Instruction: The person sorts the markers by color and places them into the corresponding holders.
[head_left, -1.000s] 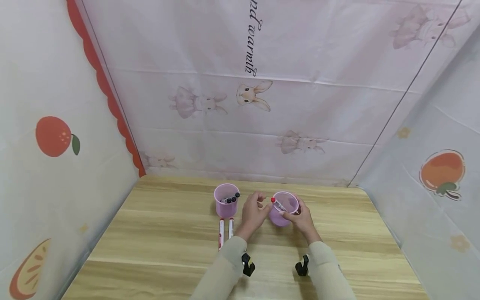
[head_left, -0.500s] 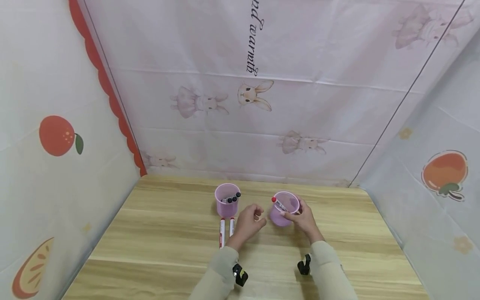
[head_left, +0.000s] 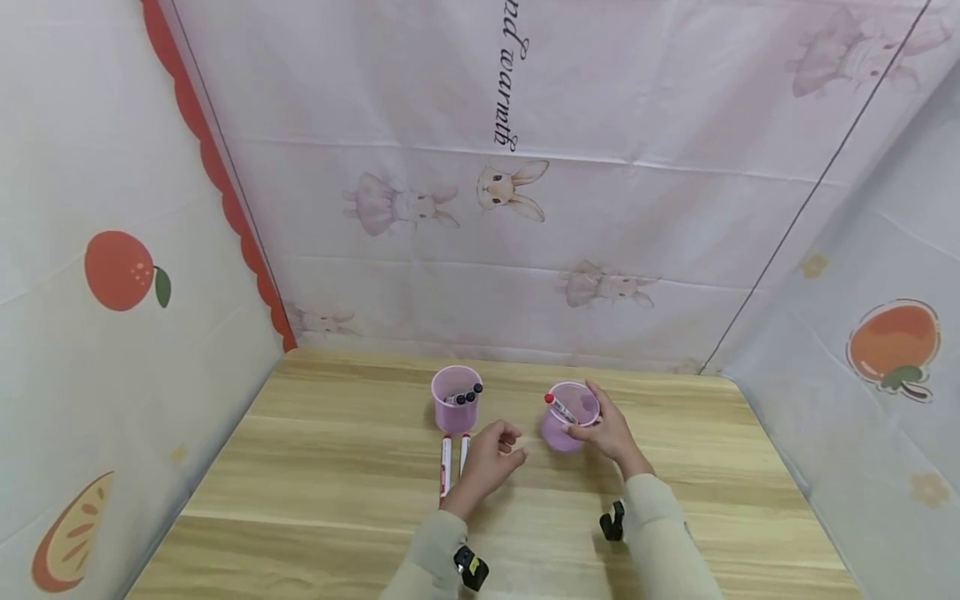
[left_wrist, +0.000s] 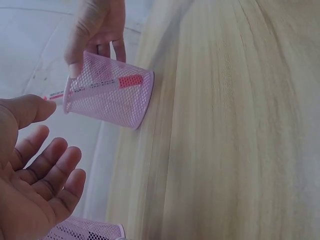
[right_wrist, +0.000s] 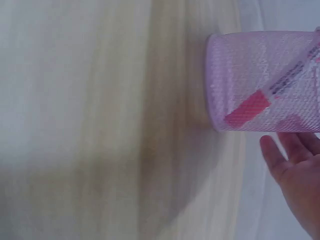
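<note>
A pink mesh pen holder (head_left: 561,437) stands upright on the table at the right, with a red-capped marker (head_left: 562,409) leaning inside and its red cap above the rim. My right hand (head_left: 613,437) holds this holder, thumb at the near rim and fingers on the far right side. In the left wrist view, the marker's red lower end (left_wrist: 131,81) shows through the mesh. Left of that holder, my left hand (head_left: 491,460) hovers with nothing in it, fingers loosely bent. Nearest to it, two red-capped markers (head_left: 446,465) lie on the table, partly hidden by the hand and forearm.
A second pink mesh holder (head_left: 455,418) stands further left with black-capped markers (head_left: 469,398) in it. The wooden table (head_left: 315,467) meets printed cloth walls at the back and both sides. Each wrist wears a black camera mount (head_left: 471,568).
My left hand has drawn away from the right-hand holder, back and to the left toward the loose markers. My right hand stays at its holder, its index finger slightly raised.
</note>
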